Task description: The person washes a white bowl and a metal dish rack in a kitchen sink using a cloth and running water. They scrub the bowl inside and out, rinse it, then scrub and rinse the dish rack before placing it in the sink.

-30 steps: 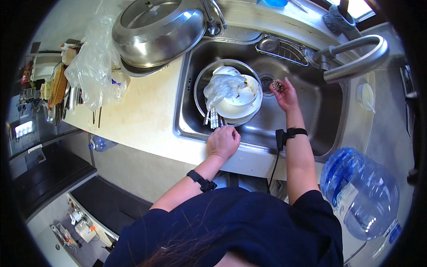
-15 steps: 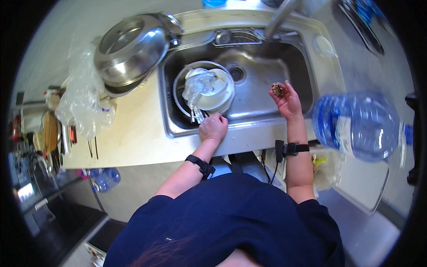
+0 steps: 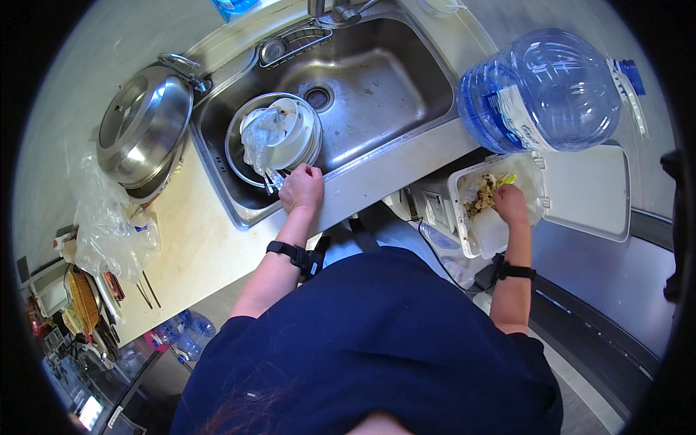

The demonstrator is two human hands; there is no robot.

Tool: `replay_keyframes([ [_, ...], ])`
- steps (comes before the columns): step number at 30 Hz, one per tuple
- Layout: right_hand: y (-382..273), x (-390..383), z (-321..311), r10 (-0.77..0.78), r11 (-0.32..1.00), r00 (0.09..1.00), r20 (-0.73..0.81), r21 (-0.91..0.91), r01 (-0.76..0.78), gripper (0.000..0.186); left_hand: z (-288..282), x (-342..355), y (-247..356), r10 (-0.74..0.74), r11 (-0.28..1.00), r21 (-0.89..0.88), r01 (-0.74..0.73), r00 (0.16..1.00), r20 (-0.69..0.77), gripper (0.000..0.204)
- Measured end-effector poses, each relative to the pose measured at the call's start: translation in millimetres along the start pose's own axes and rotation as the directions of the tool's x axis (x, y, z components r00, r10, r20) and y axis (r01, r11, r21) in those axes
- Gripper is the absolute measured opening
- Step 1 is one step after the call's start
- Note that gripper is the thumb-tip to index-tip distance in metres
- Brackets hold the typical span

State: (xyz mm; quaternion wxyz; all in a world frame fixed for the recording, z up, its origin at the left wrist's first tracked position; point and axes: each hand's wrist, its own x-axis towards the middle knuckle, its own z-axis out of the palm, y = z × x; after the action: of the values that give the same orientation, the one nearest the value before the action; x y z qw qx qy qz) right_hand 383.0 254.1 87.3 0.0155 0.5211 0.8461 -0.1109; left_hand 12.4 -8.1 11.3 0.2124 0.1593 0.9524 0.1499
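Note:
My left hand is curled into a fist at the sink's front edge; its inside is hidden. Beside it, in the sink, a metal basin holds stacked white bowls and plates with crumpled clear plastic on top. Several thin utensil handles poke out of the basin next to that fist. My right hand reaches down into an open white bin, over food scraps. Its fingers are tucked below the back of the hand, so whether anything is in them is hidden.
A large blue water jug lies on its side at the right, above the bin and its opened lid. Left of the sink stand a steel lidded pot and a clear plastic bag. The faucet is at the back.
My right hand has moved from above the sink, where it held a clump of brown scraps, down to the bin on the right. My view has turned right; my left fist stays at the sink edge.

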Motion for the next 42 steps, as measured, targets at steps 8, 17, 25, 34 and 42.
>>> replay_keyframes([
  [8, -97.9, 62.4, -21.1, -0.112, 0.831, 0.980, -0.166, 0.524, 0.184, 0.017, -1.7, -0.1, 2.0, -0.028, 1.000, 0.014, 0.028, 1.000, 0.010, 0.031],
  [17, -304.0, 202.4, 65.8, -0.485, 0.373, 0.791, 0.373, 0.906, -0.198, 0.016, -6.3, -1.3, 4.0, -0.038, 0.995, -0.092, 0.031, 0.997, -0.074, 0.022],
  [25, -266.0, 338.3, 238.2, -0.203, 0.979, 0.800, 0.564, 0.110, 0.171, 0.053, -5.1, 7.1, 4.3, -0.062, 0.988, -0.146, 0.044, 0.990, -0.124, 0.014],
  [34, -307.2, 320.9, 339.5, -0.337, 0.895, 0.807, 0.485, -0.101, 0.434, 0.053, 2.1, 15.0, 1.5, -0.046, 0.995, -0.095, 0.031, 0.986, -0.160, 0.007],
  [42, -403.4, 307.2, 339.1, -0.422, 0.873, 0.907, 0.007, 0.271, 0.404, 0.053, 0.3, 17.6, 4.3, -0.099, 0.989, -0.122, 0.082, 0.985, -0.142, 0.008],
])
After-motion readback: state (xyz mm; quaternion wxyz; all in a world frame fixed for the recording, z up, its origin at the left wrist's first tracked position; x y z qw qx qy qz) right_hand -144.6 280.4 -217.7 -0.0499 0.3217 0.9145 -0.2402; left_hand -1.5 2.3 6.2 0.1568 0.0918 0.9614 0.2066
